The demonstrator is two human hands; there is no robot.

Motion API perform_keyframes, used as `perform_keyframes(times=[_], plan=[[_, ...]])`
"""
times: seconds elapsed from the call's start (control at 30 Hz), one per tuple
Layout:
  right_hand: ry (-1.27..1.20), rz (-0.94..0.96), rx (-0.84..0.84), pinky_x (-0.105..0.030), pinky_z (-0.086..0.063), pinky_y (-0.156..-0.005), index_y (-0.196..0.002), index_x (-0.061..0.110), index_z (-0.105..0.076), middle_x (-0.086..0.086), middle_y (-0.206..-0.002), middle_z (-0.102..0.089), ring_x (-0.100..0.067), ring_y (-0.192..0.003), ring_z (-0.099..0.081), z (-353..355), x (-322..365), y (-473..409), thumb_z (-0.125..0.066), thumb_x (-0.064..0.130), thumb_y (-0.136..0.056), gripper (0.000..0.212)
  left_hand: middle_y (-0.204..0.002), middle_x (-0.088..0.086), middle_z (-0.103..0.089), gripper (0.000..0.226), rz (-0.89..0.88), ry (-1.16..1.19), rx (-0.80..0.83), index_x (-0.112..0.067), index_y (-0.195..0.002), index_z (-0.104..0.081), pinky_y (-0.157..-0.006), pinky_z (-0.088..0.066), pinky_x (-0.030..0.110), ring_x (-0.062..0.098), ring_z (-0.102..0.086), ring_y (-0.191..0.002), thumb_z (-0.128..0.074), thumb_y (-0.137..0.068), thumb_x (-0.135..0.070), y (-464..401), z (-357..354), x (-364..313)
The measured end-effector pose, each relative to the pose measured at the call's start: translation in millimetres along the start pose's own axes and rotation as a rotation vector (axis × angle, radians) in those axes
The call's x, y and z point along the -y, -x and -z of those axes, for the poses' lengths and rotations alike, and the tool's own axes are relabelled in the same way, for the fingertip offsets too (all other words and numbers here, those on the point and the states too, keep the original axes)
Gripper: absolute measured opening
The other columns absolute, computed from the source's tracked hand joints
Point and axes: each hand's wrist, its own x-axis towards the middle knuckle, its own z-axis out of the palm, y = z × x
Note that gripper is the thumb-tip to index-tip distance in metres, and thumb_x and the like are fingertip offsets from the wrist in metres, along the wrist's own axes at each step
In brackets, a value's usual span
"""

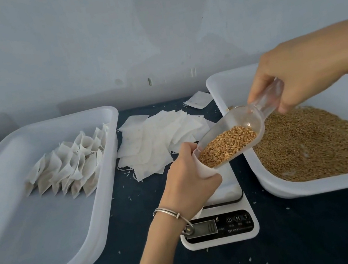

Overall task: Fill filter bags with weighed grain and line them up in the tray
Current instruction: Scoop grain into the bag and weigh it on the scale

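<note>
My right hand (292, 75) grips the handle of a clear plastic scoop (232, 131) loaded with golden grain. The scoop tilts down to the left, its lip at the mouth of a white filter bag (205, 171). My left hand (189, 175) grips that bag and holds it above the white kitchen scale (221, 227). Several filled bags (68, 168) stand in a slanted row in the left white tray (57, 255). The right white tray (315, 186) holds a bed of loose grain (313, 145).
A loose pile of empty filter bags (158, 139) lies on the dark tabletop between the two trays, with one stray bag (198, 100) further back. Scattered grains dot the table near the scale. A pale wall stands close behind.
</note>
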Motion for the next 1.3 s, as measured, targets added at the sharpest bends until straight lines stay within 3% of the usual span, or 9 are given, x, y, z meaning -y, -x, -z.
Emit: perform_keyframes(times=[0.43,0.6,0.87,1.07,1.3], plan=[[0.030,-0.010,-0.017,-0.030,-0.052,-0.082,-0.106,0.048,-0.065,0.017,-0.096,-0.066,-0.005,-0.082,-0.059,2.8,2.9,-2.6,-0.074,0.016,-0.073,0.047,-0.093,-0.019,-0.050,0.039,-0.008,0.064,0.009,-0.025,-0.100,-0.040,-0.047,-0.035,0.008,-0.010,-0.050,-0.058,-0.063,-0.075,-0.006,1.4,-0.1,0.6],[0.009,-0.007,-0.018,-0.027,-0.051,-0.076,-0.104,0.048,-0.065,0.022,-0.088,-0.061,-0.004,-0.081,-0.058,3.5,3.0,-1.3,-0.075,0.016,-0.073,0.045,-0.102,-0.025,-0.050,0.042,-0.015,0.068,0.000,-0.036,-0.090,-0.035,-0.049,-0.037,0.008,-0.010,-0.051,-0.061,-0.063,-0.076,-0.007,1.2,0.8,0.3],[-0.008,-0.011,-0.032,-0.034,-0.053,-0.082,-0.102,0.047,-0.066,0.017,-0.087,-0.065,-0.010,-0.084,-0.061,4.6,0.6,0.4,-0.074,0.013,-0.074,0.044,-0.108,-0.009,-0.056,0.038,0.022,0.104,-0.004,-0.029,-0.099,-0.042,-0.045,-0.035,0.007,-0.008,-0.050,-0.054,-0.061,-0.075,-0.007,0.7,-1.4,2.5],[-0.044,-0.013,-0.034,-0.037,-0.054,-0.082,-0.088,0.054,-0.060,0.021,-0.088,-0.063,-0.010,-0.083,-0.062,3.9,-2.7,2.0,-0.074,0.014,-0.073,0.045,-0.105,-0.011,-0.056,0.037,0.030,0.128,-0.003,-0.024,-0.103,-0.045,-0.044,-0.035,0.007,-0.006,-0.049,-0.052,-0.061,-0.075,-0.006,1.9,-1.3,3.1],[-0.030,-0.019,-0.035,-0.036,-0.055,-0.083,-0.103,0.047,-0.066,0.014,-0.094,-0.067,-0.013,-0.087,-0.064,-1.1,-5.1,3.2,-0.072,0.013,-0.074,0.045,-0.107,-0.012,-0.056,0.038,0.034,0.111,-0.013,-0.027,-0.102,-0.044,-0.045,-0.036,0.007,-0.009,-0.051,-0.055,-0.061,-0.074,-0.005,-0.2,-2.8,3.8]])
